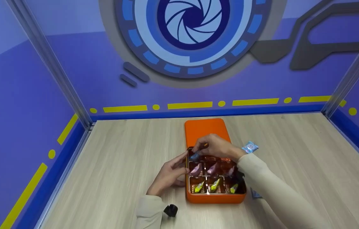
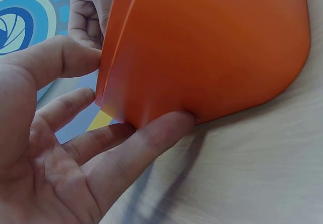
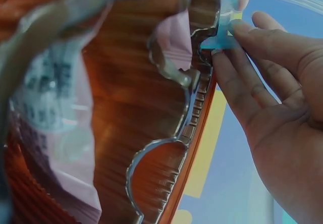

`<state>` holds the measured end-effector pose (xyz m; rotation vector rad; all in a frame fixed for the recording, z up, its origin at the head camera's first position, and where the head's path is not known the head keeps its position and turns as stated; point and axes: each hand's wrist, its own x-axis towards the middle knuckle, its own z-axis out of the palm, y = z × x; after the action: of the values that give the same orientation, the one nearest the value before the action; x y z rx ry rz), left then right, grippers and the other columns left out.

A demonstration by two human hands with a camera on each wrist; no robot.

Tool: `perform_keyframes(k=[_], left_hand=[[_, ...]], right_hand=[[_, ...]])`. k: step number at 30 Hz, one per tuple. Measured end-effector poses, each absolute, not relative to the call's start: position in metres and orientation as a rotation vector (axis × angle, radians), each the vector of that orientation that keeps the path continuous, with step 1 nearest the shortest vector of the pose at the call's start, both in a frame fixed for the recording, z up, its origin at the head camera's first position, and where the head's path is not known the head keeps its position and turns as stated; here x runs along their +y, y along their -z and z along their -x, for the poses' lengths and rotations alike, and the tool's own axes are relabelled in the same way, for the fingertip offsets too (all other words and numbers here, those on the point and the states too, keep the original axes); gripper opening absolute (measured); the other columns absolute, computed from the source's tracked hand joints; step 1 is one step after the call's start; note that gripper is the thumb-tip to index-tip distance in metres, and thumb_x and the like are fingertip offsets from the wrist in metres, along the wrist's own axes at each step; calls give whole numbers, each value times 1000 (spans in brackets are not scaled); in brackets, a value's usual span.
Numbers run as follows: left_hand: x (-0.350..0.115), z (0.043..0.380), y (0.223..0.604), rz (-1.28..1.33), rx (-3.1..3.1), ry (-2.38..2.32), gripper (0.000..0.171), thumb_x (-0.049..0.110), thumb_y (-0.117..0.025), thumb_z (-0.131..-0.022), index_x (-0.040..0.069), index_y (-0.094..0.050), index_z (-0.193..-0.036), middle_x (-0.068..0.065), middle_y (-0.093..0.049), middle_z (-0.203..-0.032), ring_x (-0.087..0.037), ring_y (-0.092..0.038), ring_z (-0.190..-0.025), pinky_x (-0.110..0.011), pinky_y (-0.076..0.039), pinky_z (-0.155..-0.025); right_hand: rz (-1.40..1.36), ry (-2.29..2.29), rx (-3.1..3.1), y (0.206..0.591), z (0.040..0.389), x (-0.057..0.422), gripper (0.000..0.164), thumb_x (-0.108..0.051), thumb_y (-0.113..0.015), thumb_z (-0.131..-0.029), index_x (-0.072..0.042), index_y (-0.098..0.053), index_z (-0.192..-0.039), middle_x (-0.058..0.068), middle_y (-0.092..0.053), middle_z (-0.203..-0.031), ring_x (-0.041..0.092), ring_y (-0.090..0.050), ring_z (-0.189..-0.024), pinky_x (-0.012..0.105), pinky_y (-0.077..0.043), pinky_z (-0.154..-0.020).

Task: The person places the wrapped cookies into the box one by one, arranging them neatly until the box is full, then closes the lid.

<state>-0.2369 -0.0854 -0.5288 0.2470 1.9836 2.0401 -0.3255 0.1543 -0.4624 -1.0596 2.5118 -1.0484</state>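
An orange box (image 1: 216, 199) with a divided brown tray inside lies on the table. My right hand (image 1: 216, 146) pinches a blue wrapped packet (image 1: 194, 156) over the far-left compartment; the right wrist view shows this blue packet (image 3: 222, 37) at the fingertips, by the tray's edge. Spread fingers of my left hand (image 1: 170, 173) touch the box's left side, and the left wrist view has them against its orange wall (image 2: 212, 57). Pink packets (image 1: 195, 170) lie in the middle row. Yellow-green packets (image 1: 199, 187) occupy the near row. My right forearm partly covers the box's right side.
Behind the box lies an orange lid (image 1: 205, 128), partly hidden by my right hand. A blue packet (image 1: 250, 147) rests on the table right of the lid. Another blue packet (image 1: 256, 194) shows partly beside my right sleeve. Purple-blue panels (image 1: 71, 63) enclose the table.
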Motion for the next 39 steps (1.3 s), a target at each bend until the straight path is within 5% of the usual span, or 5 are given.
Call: perform_keyframes(k=[15,28,39], left_hand=[[-85,238,529,-238,2011,-2025,73,6,-71,-93,20,-49,-162,-19,-53,-157,-32,-69,-113,-51,-65,-72],[-85,237,529,-263,2012,-2036,73,7,-70,-94,19,-47,-163,-18,-48,-161,-31,-65,-120,-50,-66,-71],[-84,237,530,-250,2051,-2013,72,7,-70,-94,20,-48,-162,-21,-43,-163,-31,-64,-122,-49,-66,-71]], right_hand=[[959,1268,2471,458,315,172,16,-9,-75,-99,-11,-81,-115,5,-78,-111,24,-69,-109,54,-55,-102],[937,1366,2504,458,303,199,28,-20,-76,-101,-6,-76,-124,7,-75,-120,29,-70,-110,49,-59,-97],[822,1563,2465,459,286,221,28,-18,-78,-99,-9,-75,-125,21,-72,-125,26,-74,-104,31,-62,-88]])
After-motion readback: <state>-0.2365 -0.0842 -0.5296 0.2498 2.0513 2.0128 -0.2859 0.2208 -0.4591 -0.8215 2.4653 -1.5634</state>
